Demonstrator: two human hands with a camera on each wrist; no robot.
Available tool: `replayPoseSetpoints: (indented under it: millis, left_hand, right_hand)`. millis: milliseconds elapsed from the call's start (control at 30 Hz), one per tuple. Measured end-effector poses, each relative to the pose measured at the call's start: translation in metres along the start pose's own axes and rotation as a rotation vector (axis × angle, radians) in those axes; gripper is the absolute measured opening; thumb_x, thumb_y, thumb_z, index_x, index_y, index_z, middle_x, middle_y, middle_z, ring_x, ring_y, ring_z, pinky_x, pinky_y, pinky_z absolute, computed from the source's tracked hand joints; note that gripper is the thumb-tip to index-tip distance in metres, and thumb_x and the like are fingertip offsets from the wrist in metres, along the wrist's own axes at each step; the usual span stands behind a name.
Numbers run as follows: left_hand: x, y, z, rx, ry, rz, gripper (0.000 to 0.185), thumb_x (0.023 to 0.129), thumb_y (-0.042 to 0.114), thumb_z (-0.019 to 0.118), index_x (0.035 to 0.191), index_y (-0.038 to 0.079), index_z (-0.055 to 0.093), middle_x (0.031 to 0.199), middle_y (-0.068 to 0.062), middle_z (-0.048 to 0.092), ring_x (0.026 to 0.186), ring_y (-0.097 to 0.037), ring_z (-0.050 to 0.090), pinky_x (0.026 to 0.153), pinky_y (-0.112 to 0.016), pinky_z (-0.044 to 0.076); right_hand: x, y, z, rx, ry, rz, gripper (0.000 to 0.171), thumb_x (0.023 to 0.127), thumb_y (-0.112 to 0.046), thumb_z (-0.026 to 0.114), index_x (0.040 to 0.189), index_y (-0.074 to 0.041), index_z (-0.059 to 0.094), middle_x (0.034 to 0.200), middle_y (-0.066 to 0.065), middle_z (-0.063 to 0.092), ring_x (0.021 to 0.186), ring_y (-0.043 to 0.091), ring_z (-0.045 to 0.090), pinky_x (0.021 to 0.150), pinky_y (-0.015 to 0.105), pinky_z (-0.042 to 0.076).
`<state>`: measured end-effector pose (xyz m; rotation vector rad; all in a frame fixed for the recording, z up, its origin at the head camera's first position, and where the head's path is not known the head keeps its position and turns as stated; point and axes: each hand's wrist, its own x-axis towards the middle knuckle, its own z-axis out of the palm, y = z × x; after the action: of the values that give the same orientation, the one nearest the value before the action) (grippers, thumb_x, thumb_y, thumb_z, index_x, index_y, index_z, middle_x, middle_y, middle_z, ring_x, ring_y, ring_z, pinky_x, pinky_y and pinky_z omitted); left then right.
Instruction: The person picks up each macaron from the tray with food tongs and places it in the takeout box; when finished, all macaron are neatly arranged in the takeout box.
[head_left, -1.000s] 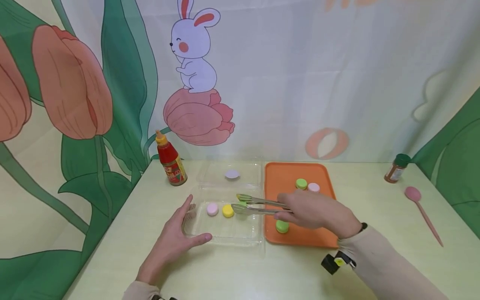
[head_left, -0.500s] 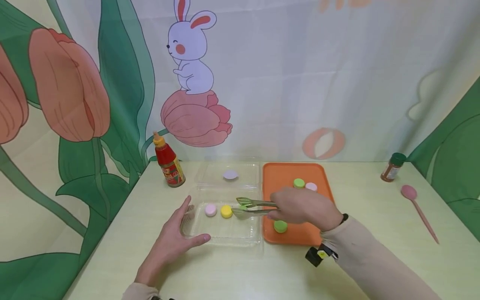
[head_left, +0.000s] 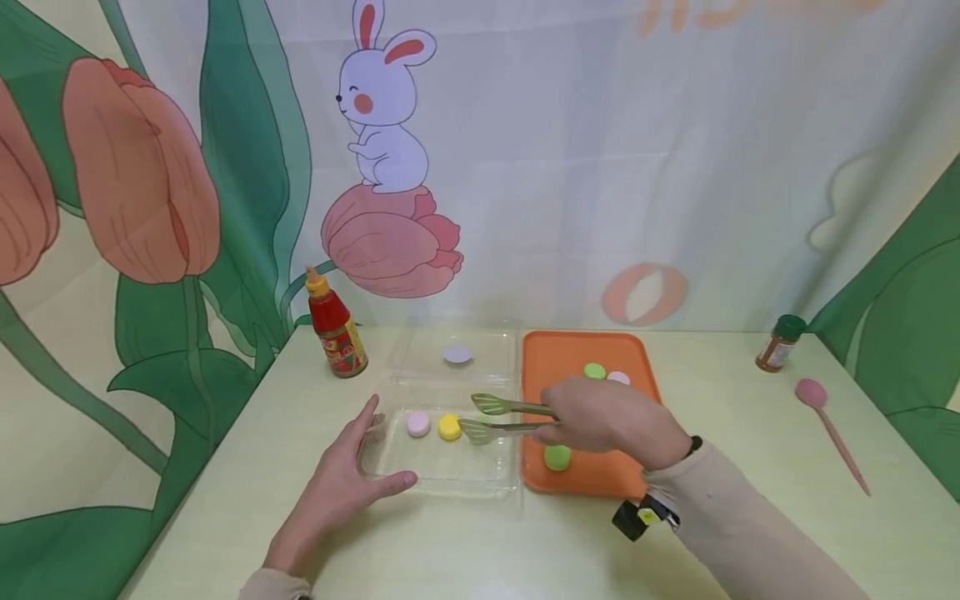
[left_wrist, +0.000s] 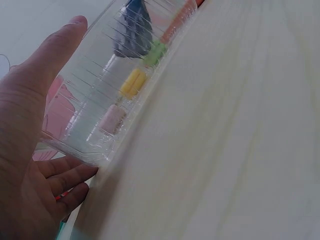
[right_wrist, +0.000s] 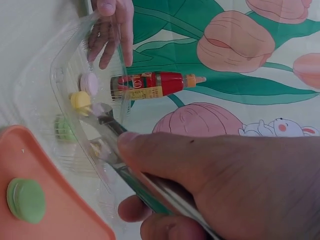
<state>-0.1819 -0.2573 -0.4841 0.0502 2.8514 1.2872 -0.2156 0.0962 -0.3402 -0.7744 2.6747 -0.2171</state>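
Note:
My right hand [head_left: 611, 421] grips metal tongs [head_left: 517, 407], whose slotted tips stand apart over the clear plastic box [head_left: 442, 479]. A green macaron [left_wrist: 155, 52] lies in the box by the tongs' tips, mostly covered by them in the head view. Beside it, in a row toward the left, are a yellow macaron [head_left: 449, 427] and a pink macaron [head_left: 417, 424]. At the box's left end my left hand [head_left: 341, 475] rests with thumb and fingers spread about the near corner. In the left wrist view its fingertips touch the end wall.
An orange tray [head_left: 585, 342] adjoins the box on the right, bearing green macarons [head_left: 557, 458] and a pink one [head_left: 618, 377]. The box's raised lid [head_left: 495, 354] stands behind. A sauce bottle [head_left: 337, 333], spice jar [head_left: 780, 343] and pink spoon [head_left: 812, 393] stand or lie farther out.
My right hand has shifted slightly left, and the tongs' tips have spread wider around the green macaron. The left hand stays at the box's corner.

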Motion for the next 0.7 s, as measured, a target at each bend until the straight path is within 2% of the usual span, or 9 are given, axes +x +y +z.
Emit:
replayPoseSetpoints:
  millis: [200, 300, 533, 700]
  left_hand:
    - [-0.001, -0.002, 0.0, 0.008, 0.006, 0.004, 0.124, 0.07, 0.065, 0.088, 0.164, 0.047, 0.008, 0.166, -0.001, 0.036, 0.151, -0.031, 0.036, 0.12, -0.067, 0.027]
    - [-0.001, -0.001, 0.001, 0.009, 0.006, 0.007, 0.125, 0.071, 0.064, 0.088, 0.164, 0.046, 0.008, 0.166, -0.001, 0.036, 0.151, -0.031, 0.036, 0.12, -0.067, 0.028]
    - [-0.001, 0.0, -0.001, 0.007, 0.01, 0.012, 0.125, 0.071, 0.064, 0.088, 0.165, 0.045, 0.008, 0.166, -0.001, 0.036, 0.152, -0.031, 0.035, 0.12, -0.066, 0.027]
    - [-0.001, -0.001, -0.001, -0.001, 0.007, 0.023, 0.126, 0.071, 0.063, 0.089, 0.166, 0.04, 0.01, 0.166, -0.001, 0.035, 0.152, -0.03, 0.035, 0.121, -0.065, 0.027]
  right_hand:
    - [-0.015, 0.016, 0.0, 0.104, 0.085, -0.101, 0.03, 0.103, -0.049, 0.061, 0.093, -0.02, 0.059, 0.073, -0.005, 0.054, 0.06, 0.009, 0.047, 0.058, 0.028, 0.041]
    - [-0.026, 0.026, 0.0, 0.171, 0.15, -0.113, 0.033, 0.103, -0.053, 0.059, 0.1, -0.021, 0.056, 0.074, -0.005, 0.057, 0.058, 0.009, 0.047, 0.056, 0.028, 0.041]
    - [-0.042, 0.054, 0.012, 0.274, 0.368, -0.086, 0.042, 0.1, -0.062, 0.056, 0.105, -0.02, 0.055, 0.066, -0.005, 0.048, 0.051, 0.008, 0.04, 0.047, 0.026, 0.036]
    - [-0.057, 0.079, 0.027, 0.309, 0.509, -0.002, 0.041, 0.101, -0.059, 0.056, 0.109, -0.019, 0.052, 0.06, -0.005, 0.042, 0.048, 0.009, 0.039, 0.043, 0.026, 0.033]
